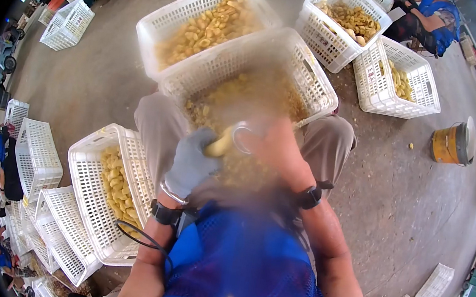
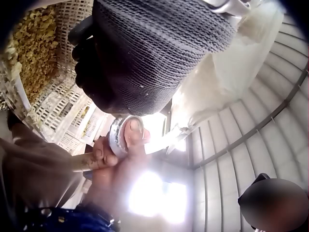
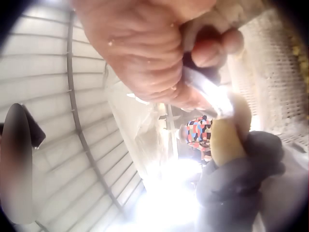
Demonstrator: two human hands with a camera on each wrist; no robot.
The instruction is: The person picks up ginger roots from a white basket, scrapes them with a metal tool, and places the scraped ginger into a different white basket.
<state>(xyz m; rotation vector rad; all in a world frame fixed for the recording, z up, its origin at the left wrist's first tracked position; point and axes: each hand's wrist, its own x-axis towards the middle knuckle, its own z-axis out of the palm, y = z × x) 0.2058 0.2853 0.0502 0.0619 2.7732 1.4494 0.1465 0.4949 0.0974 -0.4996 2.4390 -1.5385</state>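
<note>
My left hand [image 1: 191,160], in a grey knit glove, grips a pale yellow, smooth, elongated piece of produce [image 1: 222,144]. Its upper end sticks out past the gloved fingers [image 3: 236,176] in the right wrist view. My bare right hand [image 1: 277,147] holds a ring-shaped metal tool [image 2: 116,137] with a handle, fingers curled round it. In the right wrist view the tool's bright edge meets the top of the yellow piece. Both hands are above a white basket [image 1: 317,93] holding yellowish scraps [image 1: 220,98]. A blur covers part of the head view there.
Beyond is a white basket of yellow pieces [image 1: 205,30]; another basket [image 1: 84,155] stands at my left. Two filled baskets [image 1: 339,41] [image 1: 400,83] stand at the far right, near a yellow bucket [image 1: 452,145]. Other people sit at the sides. Stacked crates [image 1: 38,158] line the left.
</note>
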